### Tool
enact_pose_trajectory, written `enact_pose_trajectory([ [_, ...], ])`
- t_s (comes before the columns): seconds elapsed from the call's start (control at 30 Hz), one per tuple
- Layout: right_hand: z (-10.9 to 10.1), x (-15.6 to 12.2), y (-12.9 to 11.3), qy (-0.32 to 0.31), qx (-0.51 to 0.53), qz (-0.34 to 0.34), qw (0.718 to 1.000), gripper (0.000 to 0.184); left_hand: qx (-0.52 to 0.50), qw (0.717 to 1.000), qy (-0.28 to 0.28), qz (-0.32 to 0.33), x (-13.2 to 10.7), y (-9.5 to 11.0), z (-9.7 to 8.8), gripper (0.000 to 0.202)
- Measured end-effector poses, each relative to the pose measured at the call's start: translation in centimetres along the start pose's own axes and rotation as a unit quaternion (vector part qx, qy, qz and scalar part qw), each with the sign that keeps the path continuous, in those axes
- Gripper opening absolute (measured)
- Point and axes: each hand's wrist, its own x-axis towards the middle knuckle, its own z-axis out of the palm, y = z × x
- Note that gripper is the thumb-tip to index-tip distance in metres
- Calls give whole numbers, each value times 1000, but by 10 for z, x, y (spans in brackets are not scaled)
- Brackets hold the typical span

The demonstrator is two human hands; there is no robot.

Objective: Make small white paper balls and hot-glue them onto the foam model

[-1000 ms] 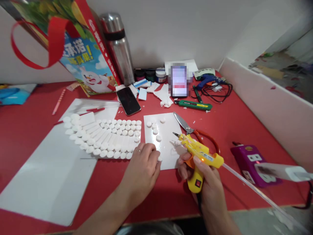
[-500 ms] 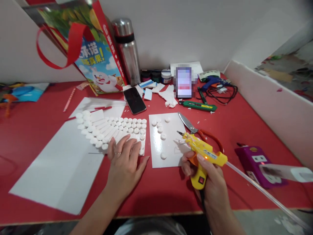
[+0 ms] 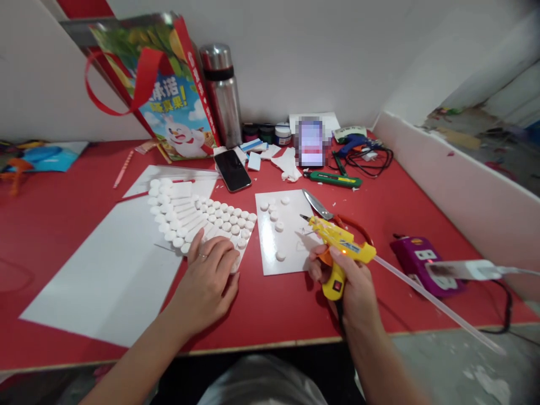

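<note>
My left hand curls its fingers over the near edge of a white fan-shaped piece, made of flat strips and rows of small round discs. The fingers hide part of that edge. In my right hand is a yellow hot glue gun, its nozzle pointing up and left, with a long clear glue stick coming out of its back. Under the nozzle lies a white board with several loose white discs on it. Scissors with orange-red handles lie just behind the gun.
A large white sheet lies at left. Behind are a phone, white scraps, a green utility knife, a steel flask and a gift bag. A purple power strip sits at right, beside a low wall.
The white disc-covered piece has turned clockwise a little under my left hand, its right end swinging nearer. My right hand still holds the glue gun over the board. The camera view has shifted slightly.
</note>
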Motion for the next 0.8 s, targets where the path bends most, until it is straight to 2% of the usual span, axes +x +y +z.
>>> enact_pose_trajectory([
  [0.33, 1, -1, 0, 0, -18, -31, 999, 22, 2, 999, -8, 33, -14, -15, -5, 25],
  [0.63, 1, -1, 1, -5, -10, -36, 999, 19, -16, 995, -67, 76, -41, -38, -23, 47],
  [0.8, 4, -2, -2, -3, -14, -43, 999, 21, -73, 986, -66, 136, -53, -48, -24, 47],
])
